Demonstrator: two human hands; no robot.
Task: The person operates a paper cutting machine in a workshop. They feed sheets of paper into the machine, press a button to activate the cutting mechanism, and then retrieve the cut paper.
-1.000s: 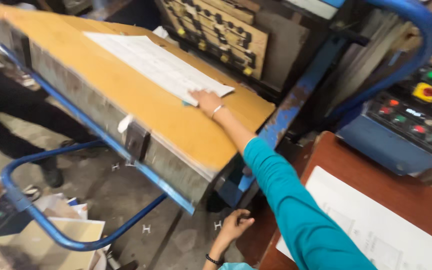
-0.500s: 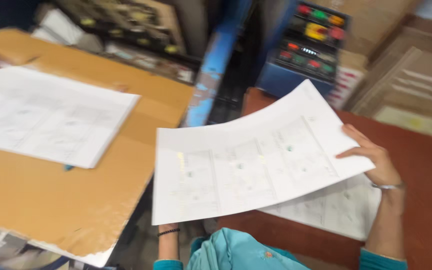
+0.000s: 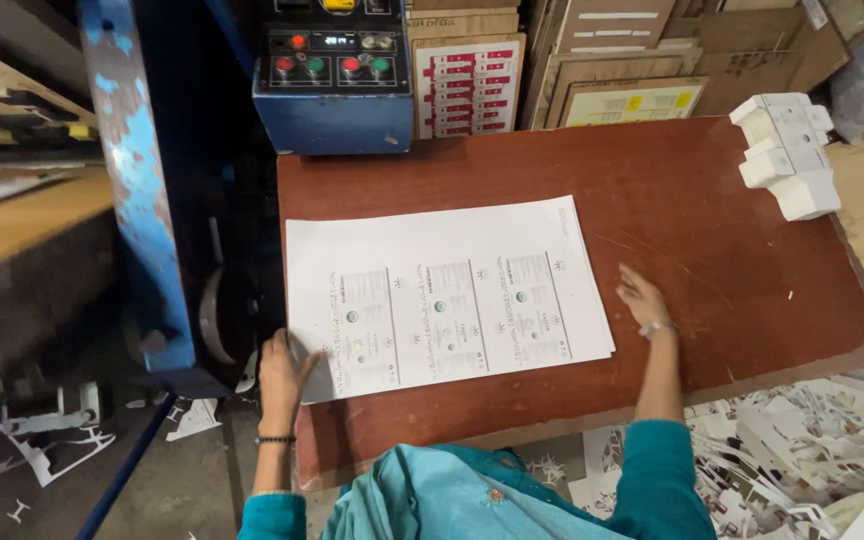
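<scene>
Head view: a stack of printed sheets [image 3: 449, 298] now lies flat on the reddish-brown bench [image 3: 712, 230], where half a second ago a single sheet was still in the air, carried over from the cardboard-topped platform at the left. The sheet has landed on top of the stack, so the transfer appears complete and what remains is squaring the edges.

The left hand [image 3: 285, 372] rests at the stack's near left corner, fingers spread and flat on the paper, thumb over the bench edge. The right hand [image 3: 642, 301] lies open just beside the stack's right edge, palm down on the bench, fingers loosely extended and touching or nearly touching the paper; it pinches nothing.

Behind the stack, at the bench's far left corner, stands a blue control box [image 3: 334, 75] with red and green buttons. Far right of the stack sits a pile of white folded cartons [image 3: 788, 152]. Below the bench edge, right of the stack, white card offcuts [image 3: 812, 450] litter the floor.
</scene>
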